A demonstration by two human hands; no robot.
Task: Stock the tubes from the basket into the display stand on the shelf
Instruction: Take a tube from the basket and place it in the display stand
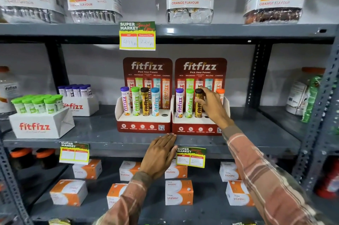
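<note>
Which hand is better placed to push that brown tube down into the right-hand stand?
The right hand: its fingers are already around the brown tube. The left hand lies flat on the shelf edge below.

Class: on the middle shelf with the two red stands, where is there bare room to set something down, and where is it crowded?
Bare grey shelf lies between the white fitfizz carton and the left red display stand, and again right of the right red display stand. The far left is crowded with cartons of tubes.
</note>
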